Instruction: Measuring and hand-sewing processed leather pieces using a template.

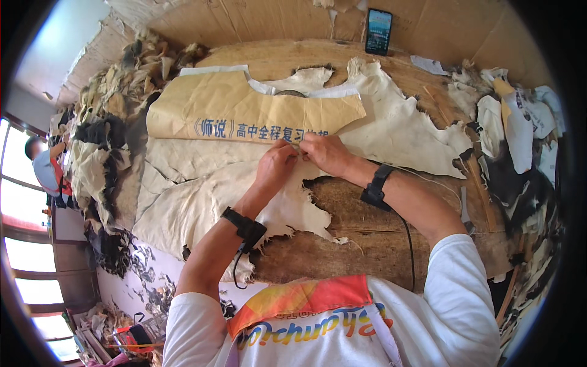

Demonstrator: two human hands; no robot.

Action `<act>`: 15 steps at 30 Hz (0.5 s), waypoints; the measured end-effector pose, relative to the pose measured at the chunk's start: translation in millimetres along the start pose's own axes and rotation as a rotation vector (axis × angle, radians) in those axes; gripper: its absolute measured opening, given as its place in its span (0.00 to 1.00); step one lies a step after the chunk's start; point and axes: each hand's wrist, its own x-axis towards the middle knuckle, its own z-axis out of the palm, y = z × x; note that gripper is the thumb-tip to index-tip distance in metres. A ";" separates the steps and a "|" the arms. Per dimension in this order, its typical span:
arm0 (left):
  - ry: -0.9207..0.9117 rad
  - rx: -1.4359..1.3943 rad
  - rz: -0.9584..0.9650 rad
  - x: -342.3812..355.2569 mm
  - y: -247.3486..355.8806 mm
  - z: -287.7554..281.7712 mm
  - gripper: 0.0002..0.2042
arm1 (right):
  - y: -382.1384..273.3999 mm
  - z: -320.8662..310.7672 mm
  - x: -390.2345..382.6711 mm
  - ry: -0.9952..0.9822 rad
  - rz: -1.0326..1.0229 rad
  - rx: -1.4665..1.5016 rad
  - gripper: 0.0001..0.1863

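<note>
The bent fingers of the left hand and right hand nearly meet by the lower edge of the brown paper; what they pinch, if anything, I cannot tell. Beneath, pale hides lie on the wooden table, fur scraps heaped at left.

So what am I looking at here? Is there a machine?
No machine: these are a person's own bare hands. The one picture comes from a wide fisheye camera on the person's head, looking down, so straight edges bend near the rim.

The left hand and right hand are close together at the lower edge of a brown paper sheet, over pale hides. What they hold, if anything, is too small to tell. Beneath lies a wooden surface; a phone is propped at the far side.
</note>
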 end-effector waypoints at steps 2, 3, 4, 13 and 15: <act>0.000 0.010 0.004 -0.5 0.6 0.6 0.05 | -0.5 0.8 0.4 0.001 -0.010 0.005 0.03; 0.000 0.011 -0.002 -0.6 1.0 1.2 0.05 | -0.5 0.7 -0.1 0.002 -0.012 0.004 0.03; -0.002 0.012 -0.006 0.0 0.4 1.5 0.06 | 0.0 -0.4 -0.3 -0.002 -0.022 -0.012 0.03; 0.006 -0.040 -0.022 -4.7 2.3 -0.7 0.07 | -0.4 -6.2 -8.3 -0.009 -0.036 0.005 0.09; -0.021 -0.061 -0.021 -2.5 0.1 -2.8 0.06 | 0.0 -6.1 -7.6 -0.022 -0.040 -0.010 0.09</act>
